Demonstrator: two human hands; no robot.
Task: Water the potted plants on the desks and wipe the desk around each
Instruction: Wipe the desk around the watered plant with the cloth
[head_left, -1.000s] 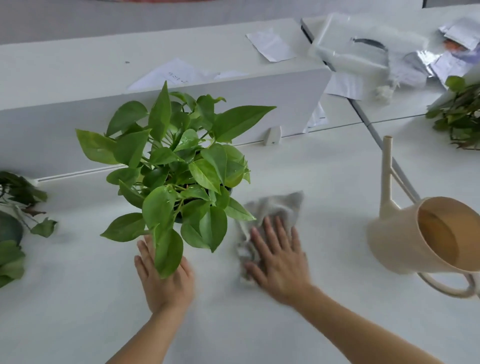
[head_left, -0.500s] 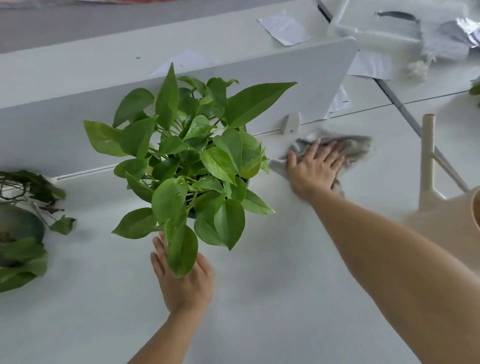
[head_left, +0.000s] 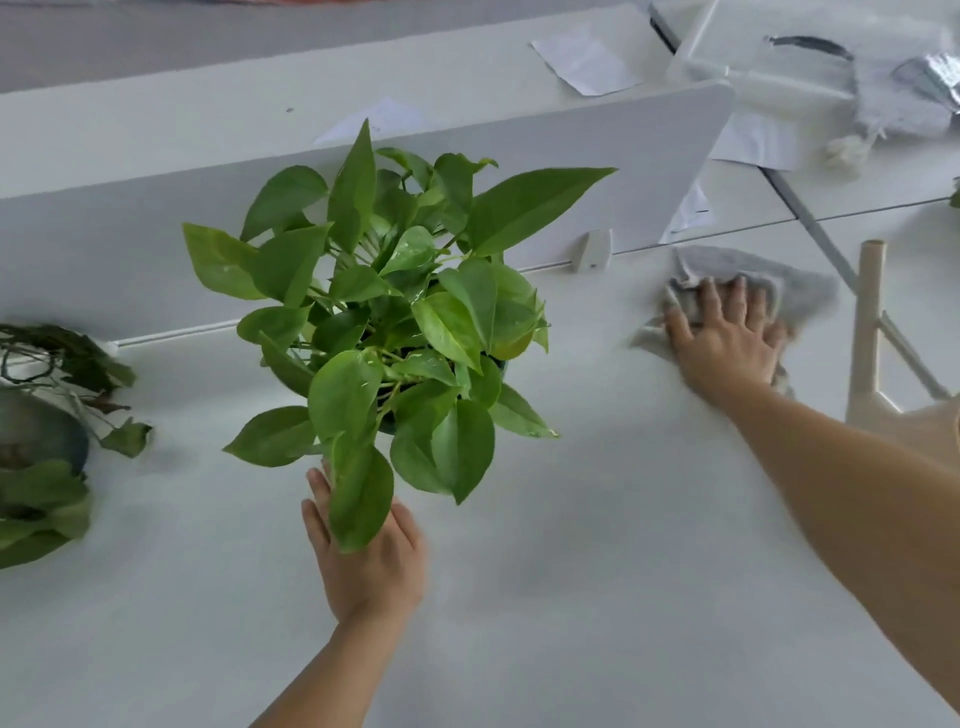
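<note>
A leafy green potted plant (head_left: 405, 322) stands in the middle of the white desk (head_left: 571, 571); its pot is mostly hidden under the leaves. My left hand (head_left: 369, 556) reaches under the near leaves toward the pot, fingers straight, their tips hidden by a leaf. My right hand (head_left: 727, 338) lies flat with spread fingers on a grey cloth (head_left: 795, 291), pressing it onto the desk right of the plant, near the partition. A beige watering can (head_left: 872, 353) stands at the right edge, its tall spout just right of the cloth.
A white partition (head_left: 130, 228) runs along the back of the desk. A second potted plant (head_left: 41, 441) with dark, droopy leaves sits at the left edge. Papers (head_left: 587, 60) and a clear plastic box (head_left: 769, 62) lie on the desks beyond.
My right hand has swept the cloth from just beside the plant away to the far right, next to the watering can's spout. My left hand has stayed under the leaves.
</note>
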